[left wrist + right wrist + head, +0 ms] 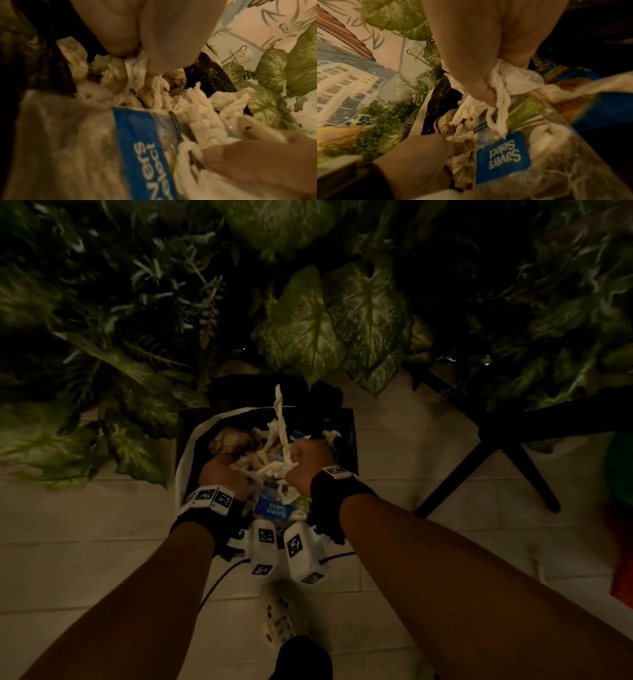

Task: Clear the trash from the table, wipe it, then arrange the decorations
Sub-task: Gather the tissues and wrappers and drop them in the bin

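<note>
Below, a white-rimmed bin (191, 440) lined in black is seen on the tiled floor, near the leafy plants (329, 316). Crumpled tissue (270, 463) inside it is clenched by the right hand (303, 465); further tissue is pinched by the left hand (222, 474), left of a blue-labelled wrapper (274, 510).

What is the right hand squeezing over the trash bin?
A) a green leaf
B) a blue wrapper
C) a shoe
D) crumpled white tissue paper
D: in the right wrist view the right hand has its fingers curled round crumpled white tissue paper, held over the trash bin; the blue wrapper lies loose below it in the bin, not in the hand.
</note>
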A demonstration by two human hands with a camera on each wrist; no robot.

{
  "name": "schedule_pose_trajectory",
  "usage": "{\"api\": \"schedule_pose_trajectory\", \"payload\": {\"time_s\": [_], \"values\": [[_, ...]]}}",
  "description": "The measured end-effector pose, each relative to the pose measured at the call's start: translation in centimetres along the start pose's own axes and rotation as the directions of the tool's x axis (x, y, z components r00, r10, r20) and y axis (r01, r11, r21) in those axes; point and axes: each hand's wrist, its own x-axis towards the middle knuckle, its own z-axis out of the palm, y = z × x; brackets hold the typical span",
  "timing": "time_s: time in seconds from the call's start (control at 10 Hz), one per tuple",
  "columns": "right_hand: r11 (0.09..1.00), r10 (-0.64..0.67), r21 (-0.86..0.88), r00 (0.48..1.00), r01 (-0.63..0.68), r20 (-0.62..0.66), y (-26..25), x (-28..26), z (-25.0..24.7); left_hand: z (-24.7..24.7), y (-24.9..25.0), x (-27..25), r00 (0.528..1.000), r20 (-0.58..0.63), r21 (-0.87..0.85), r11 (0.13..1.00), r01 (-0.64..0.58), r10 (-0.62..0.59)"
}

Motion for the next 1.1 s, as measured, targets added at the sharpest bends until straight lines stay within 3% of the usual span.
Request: {"api": "schedule_pose_trajectory", "payload": {"time_s": [0.2, 0.4, 0.5, 0.6, 0.7, 0.9, 1.1], "values": [[0.998, 0.030, -0.054, 0.999, -0.031, -0.028, 0.0, 1.6, 1.4, 0.2, -0.4, 0.1, 0.996, 0.083, 0.015, 0.999, -0.040, 0.039], [0.956, -0.037, -0.291, 0.999, 0.041, 0.019, 0.1, 0.1, -1.2, -1.5, 1.2, -2.2, 0.980, 0.172, 0.001, 0.995, -0.105, 0.103], [0.932, -0.063, -0.353, 0.995, 0.085, 0.073, 0.4, -1.7, -2.6, -3.0, 1.5, -4.0, 0.991, 0.084, 0.074, 0.991, -0.109, 0.102], [0.965, -0.012, -0.257, 0.990, 0.048, 0.138, 0.0, -4.2, -4.2, -4.5, 1.9, -5.6, 0.989, 0.058, 0.072, 0.988, -0.138, 0.134], [0.975, -0.051, -0.207, 0.991, 0.075, 0.121, -1.0, -6.8, -5.8, -6.7, 3.0, -7.7, 0.991, 0.054, 0.074, 0.989, -0.130, 0.126], [0.984, -0.101, -0.146, 0.995, 0.104, 0.024, -4.4, -12.6, -9.0, -11.5, 5.9, -12.5, 0.987, -0.068, 0.046, 0.989, -0.142, 0.145], [0.931, -0.250, -0.218, 0.948, 0.291, 0.197, -9.9, -21.2, -13.6, -15.7, 11.1, -20.5, 0.935, -0.204, 0.051, 0.957, -0.284, 0.289]]}}
